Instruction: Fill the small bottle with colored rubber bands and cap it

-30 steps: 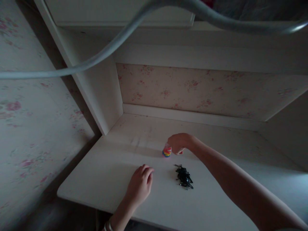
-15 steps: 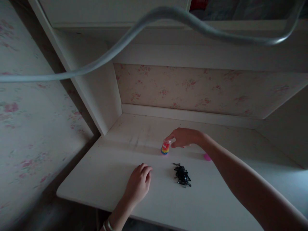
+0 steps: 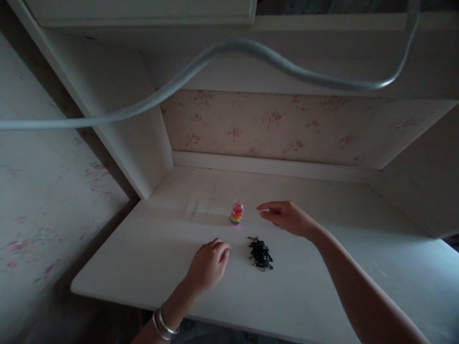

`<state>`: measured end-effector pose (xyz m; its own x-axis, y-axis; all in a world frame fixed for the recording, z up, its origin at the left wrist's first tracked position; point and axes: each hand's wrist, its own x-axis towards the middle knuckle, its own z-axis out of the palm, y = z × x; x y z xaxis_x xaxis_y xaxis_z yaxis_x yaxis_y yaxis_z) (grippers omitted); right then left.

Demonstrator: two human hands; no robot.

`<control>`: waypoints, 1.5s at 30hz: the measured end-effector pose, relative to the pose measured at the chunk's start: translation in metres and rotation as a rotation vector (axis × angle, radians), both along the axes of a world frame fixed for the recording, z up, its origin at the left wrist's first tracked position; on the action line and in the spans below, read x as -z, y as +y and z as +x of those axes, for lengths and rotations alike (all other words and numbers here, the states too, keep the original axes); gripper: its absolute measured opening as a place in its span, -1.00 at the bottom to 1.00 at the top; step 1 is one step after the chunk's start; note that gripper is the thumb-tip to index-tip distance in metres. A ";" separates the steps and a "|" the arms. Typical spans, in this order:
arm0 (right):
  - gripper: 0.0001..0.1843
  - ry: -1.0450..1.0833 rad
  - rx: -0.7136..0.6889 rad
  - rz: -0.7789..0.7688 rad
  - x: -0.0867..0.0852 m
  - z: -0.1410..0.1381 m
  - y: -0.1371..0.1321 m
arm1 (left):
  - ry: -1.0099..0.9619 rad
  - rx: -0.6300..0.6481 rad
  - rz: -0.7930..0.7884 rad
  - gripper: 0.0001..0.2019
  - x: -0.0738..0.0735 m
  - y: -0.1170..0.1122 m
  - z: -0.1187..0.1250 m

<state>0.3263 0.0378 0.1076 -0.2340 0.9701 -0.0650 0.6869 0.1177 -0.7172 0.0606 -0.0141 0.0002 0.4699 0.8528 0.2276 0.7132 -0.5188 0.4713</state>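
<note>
A small clear jar [image 3: 236,213] stands upright on the white desk, its contents layered red, yellow and blue. To the right of the jar and apart from it, my right hand [image 3: 285,216] hovers with its fingers stretched out and nothing visible between them. My left hand [image 3: 209,263] rests on the desk in front of the jar, fingers curled in, with nothing showing in them. Between my hands lies a tangled heap of small black clip-like pieces [image 3: 261,254], touched by neither; their exact kind is hard to make out.
The white desk [image 3: 150,267] has side panels and a low back ledge [image 3: 272,166]. A cupboard [image 3: 143,12] overhangs it. A pale cable [image 3: 247,45] crosses the upper view close to the camera. Flowered wallpaper [image 3: 32,215] covers the wall at left.
My right hand has let go of the jar and drawn back to the right, leaving it standing. The pink object by my right arm no longer shows. My left hand keeps its place.
</note>
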 end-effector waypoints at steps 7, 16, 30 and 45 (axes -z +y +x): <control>-0.53 0.263 0.314 -0.084 0.091 0.024 -0.046 | -0.020 0.106 0.002 -0.84 -0.005 0.025 0.050; -0.56 0.243 0.421 0.055 0.128 0.023 -0.061 | 0.095 0.143 0.008 -0.87 -0.002 0.044 0.070; -0.58 0.045 0.385 0.085 0.134 0.023 -0.057 | -0.167 0.090 0.026 -0.83 -0.031 0.038 0.049; -0.75 -0.084 -0.018 0.126 0.123 0.031 -0.041 | -0.221 -0.051 0.176 -0.85 -0.087 0.087 0.028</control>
<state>0.3568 -0.0030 -0.0149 -0.2500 0.9675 0.0372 0.7412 0.2160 -0.6356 0.0882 0.0725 0.0876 0.3504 0.8124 0.4661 0.6303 -0.5727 0.5242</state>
